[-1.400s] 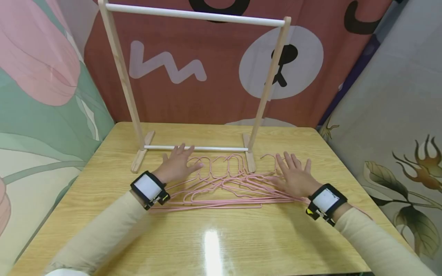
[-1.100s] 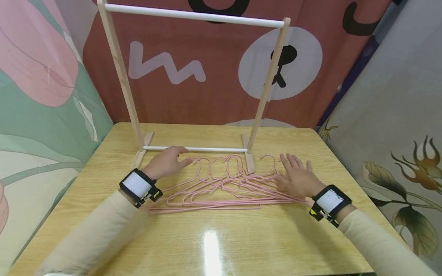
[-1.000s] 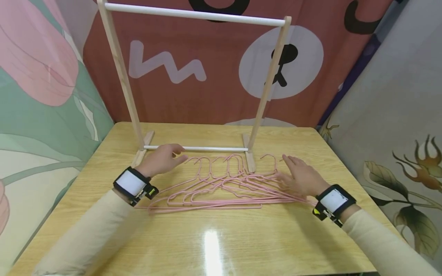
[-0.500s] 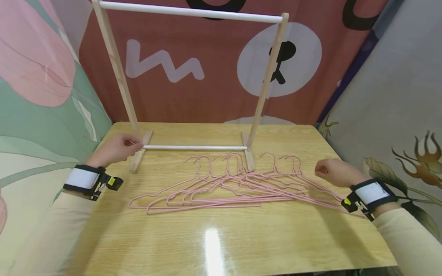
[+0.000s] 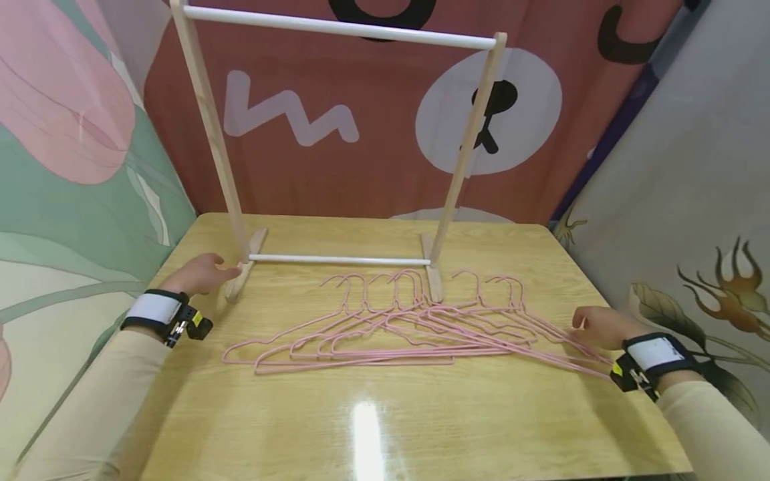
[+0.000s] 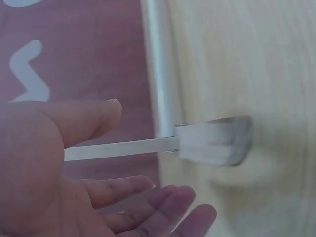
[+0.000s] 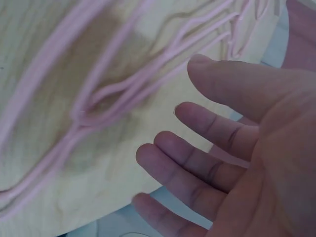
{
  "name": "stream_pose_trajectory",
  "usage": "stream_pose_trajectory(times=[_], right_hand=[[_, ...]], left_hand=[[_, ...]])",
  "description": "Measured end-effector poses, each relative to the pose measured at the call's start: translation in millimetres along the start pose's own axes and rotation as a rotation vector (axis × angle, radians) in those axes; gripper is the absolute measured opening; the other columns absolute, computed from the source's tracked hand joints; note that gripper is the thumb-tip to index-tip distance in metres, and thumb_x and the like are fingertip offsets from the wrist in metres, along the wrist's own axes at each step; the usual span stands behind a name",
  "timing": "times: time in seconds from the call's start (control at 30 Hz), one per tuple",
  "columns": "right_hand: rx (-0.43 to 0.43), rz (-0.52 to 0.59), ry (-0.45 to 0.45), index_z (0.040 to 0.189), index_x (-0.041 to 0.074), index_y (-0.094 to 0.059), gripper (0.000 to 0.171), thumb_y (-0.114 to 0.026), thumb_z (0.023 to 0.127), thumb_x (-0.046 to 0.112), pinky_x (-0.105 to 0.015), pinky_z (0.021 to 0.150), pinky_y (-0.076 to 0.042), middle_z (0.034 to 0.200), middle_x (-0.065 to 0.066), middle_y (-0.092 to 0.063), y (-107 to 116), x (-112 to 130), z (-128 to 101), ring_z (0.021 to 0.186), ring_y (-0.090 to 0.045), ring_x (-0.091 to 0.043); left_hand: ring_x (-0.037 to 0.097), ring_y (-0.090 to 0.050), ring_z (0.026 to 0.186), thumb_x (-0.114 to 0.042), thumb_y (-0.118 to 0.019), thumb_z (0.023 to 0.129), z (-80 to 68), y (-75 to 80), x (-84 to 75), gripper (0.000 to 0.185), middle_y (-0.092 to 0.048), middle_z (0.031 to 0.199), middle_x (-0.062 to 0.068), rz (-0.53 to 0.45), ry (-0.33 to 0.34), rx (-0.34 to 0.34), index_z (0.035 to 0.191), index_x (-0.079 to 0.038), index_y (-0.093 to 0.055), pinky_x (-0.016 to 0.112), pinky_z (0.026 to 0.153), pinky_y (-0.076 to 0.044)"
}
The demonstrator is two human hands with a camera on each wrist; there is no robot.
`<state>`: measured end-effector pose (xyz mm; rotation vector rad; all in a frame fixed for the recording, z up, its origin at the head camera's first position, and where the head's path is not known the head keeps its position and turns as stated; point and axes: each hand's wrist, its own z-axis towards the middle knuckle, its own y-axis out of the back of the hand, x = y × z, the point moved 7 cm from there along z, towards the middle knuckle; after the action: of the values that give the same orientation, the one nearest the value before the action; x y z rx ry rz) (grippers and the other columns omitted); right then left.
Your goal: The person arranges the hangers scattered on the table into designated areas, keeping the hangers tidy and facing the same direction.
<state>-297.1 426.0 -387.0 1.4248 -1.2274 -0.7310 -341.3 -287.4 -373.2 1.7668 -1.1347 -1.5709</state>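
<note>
Several pink wire hangers [image 5: 397, 327] lie overlapping on the wooden table [image 5: 385, 414], hooks toward a small wooden clothes rack [image 5: 337, 260]. My left hand [image 5: 201, 274] is at the table's left, beside the rack's left foot [image 5: 243, 277]; its fingers are relaxed and hold nothing [image 6: 123, 197]. My right hand [image 5: 595, 326] is at the right end of the hanger pile, fingers loosely spread above the pink wires [image 7: 98, 98], gripping none of them. Both wrists wear black-and-white bands.
The rack's white top bar [image 5: 337, 27] runs high across the back between two wooden uprights, with a white lower bar [image 5: 337, 259] near the table. Patterned fabric panels close in the left, back and right sides. The table's right edge [image 5: 607, 294] is next to my right hand.
Both hands lifted off the hangers and drew apart: the left swung out to the rack's left foot, the right pulled back to the pile's right end. The hangers stayed in place.
</note>
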Motion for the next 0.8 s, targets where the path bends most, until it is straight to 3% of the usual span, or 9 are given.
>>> stream_pose_trajectory(times=[0.1,0.2,0.57,0.8], right_hand=[[0.020,0.043,-0.030,0.092,-0.001,-0.062,0.019,-0.070,0.093,0.016,-0.037,0.064,-0.047,0.082,-0.004,-0.063,-11,-5,-1,0.071,-0.057,-0.017],[0.023,0.053,-0.043,0.091,0.000,-0.062,0.015,-0.069,0.094,0.014,-0.036,0.063,-0.046,0.079,-0.002,-0.062,-17,-5,-1,0.069,-0.055,-0.016],[-0.016,0.089,-0.029,0.091,0.001,-0.062,0.007,-0.068,0.092,0.003,-0.030,0.057,-0.044,0.074,0.000,-0.057,-24,-7,-2,0.061,-0.053,-0.014],[-0.064,0.080,0.002,0.091,0.003,-0.064,0.006,-0.069,0.090,0.001,-0.029,0.058,-0.042,0.075,0.002,-0.059,-25,-9,-1,0.066,-0.052,-0.013]], left_hand=[[0.031,-0.062,0.085,-0.029,-0.050,0.106,5.4,-10.3,7.8,0.072,-0.041,0.133,0.047,-0.058,0.022,0.025,0.139,0.030,-0.027,0.042,0.079,-0.053],[0.025,-0.063,0.078,-0.025,-0.053,0.104,10.9,-17.7,12.4,0.068,-0.045,0.129,0.043,-0.097,0.022,0.026,0.138,0.029,-0.030,0.035,0.074,-0.053],[0.023,-0.061,0.065,-0.018,-0.059,0.098,13.9,-24.8,20.7,0.061,-0.057,0.109,0.037,-0.055,0.028,-0.019,0.131,0.029,-0.038,0.034,0.070,-0.047],[0.013,-0.052,0.053,-0.009,-0.063,0.091,18.4,-30.0,28.2,0.043,-0.061,0.078,0.014,-0.091,0.011,-0.027,0.115,0.025,-0.054,0.029,0.055,-0.043]])
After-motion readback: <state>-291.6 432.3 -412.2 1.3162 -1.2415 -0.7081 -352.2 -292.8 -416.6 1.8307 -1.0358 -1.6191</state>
